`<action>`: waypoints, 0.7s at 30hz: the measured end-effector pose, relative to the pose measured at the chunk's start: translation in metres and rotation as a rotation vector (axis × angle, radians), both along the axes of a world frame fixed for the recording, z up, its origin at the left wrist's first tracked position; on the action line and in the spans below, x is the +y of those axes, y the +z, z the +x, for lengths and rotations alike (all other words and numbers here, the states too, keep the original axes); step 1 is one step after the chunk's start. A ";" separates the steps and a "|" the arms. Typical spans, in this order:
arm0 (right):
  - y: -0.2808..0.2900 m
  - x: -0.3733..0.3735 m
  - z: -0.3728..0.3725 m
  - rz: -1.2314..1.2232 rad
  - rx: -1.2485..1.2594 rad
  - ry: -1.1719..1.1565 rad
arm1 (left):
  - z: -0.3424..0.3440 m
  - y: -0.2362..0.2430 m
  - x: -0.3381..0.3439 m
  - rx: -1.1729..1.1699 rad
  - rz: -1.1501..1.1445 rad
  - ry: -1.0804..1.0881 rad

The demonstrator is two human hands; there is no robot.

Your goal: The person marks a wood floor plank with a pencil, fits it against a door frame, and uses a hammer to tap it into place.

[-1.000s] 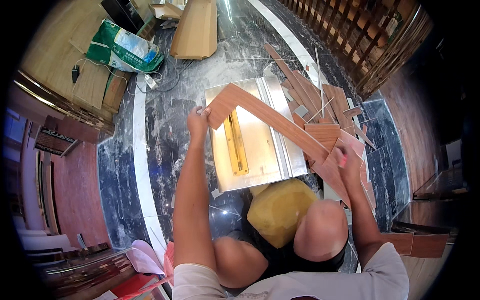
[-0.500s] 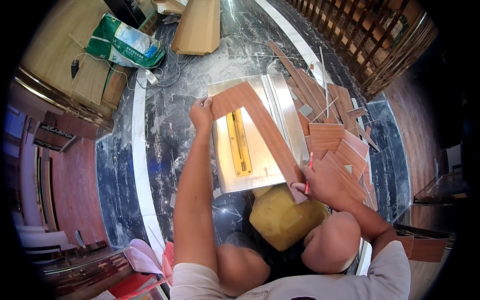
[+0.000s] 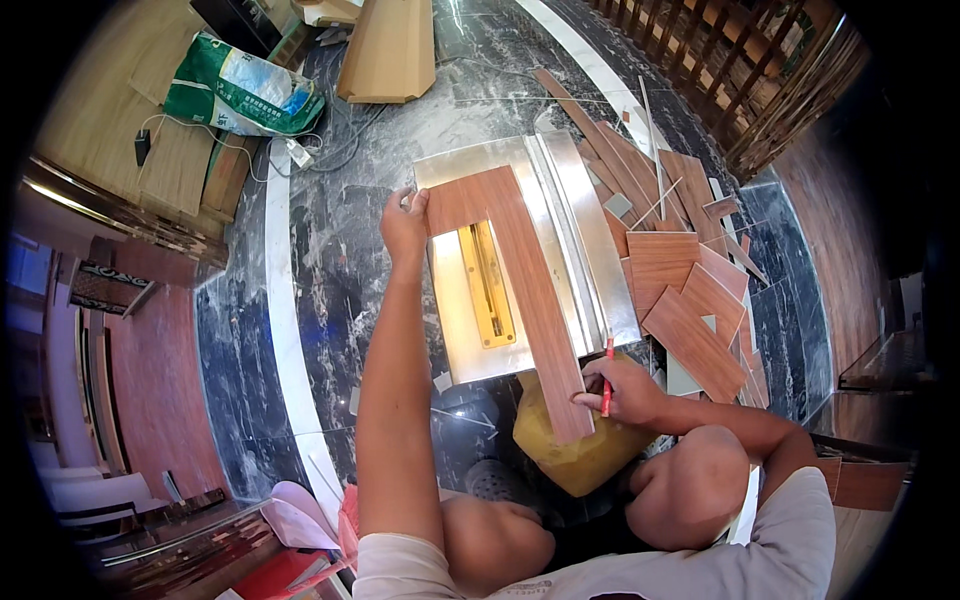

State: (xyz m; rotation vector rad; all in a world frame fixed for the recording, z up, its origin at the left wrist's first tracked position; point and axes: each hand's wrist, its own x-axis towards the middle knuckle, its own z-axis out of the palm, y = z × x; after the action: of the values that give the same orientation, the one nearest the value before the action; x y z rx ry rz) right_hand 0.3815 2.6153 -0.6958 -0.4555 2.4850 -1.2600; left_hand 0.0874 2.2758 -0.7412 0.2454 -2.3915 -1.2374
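Note:
An L-shaped wood-grain board (image 3: 530, 270) lies across a silvery metal worktop (image 3: 455, 345), its long leg reaching past the near edge. The fingers of my left hand (image 3: 404, 228) are closed on the short leg's end at the far left. Around a red pencil (image 3: 607, 375) my right hand (image 3: 632, 392) is closed, and its thumb and fingers touch the long leg's right edge near the lower end. Inside the board's corner shows a yellow slotted insert plate (image 3: 487, 285) in the worktop. Below the board's near end is a yellow rounded body (image 3: 560, 460), between my knees.
Several wood-grain offcuts (image 3: 690, 320) are heaped to the right of the worktop. A green and white bag (image 3: 240, 90), a power strip with cords (image 3: 299, 153) and an open cardboard box (image 3: 390, 50) lie farther off. A wooden slatted railing (image 3: 700, 60) stands at far right.
The board has turned so its long leg runs more straight toward me, and its near end has come closer. My right hand has moved nearer to me with the pencil.

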 end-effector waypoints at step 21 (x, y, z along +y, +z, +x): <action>-0.013 -0.015 0.018 -0.259 -0.157 -0.081 | 0.005 -0.006 -0.012 -0.009 0.070 -0.070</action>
State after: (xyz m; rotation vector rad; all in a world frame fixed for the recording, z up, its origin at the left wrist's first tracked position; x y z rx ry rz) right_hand 0.3999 2.6008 -0.7084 -0.3043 2.2405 -1.5949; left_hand 0.0926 2.2636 -0.7472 0.1909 -2.3857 -1.3562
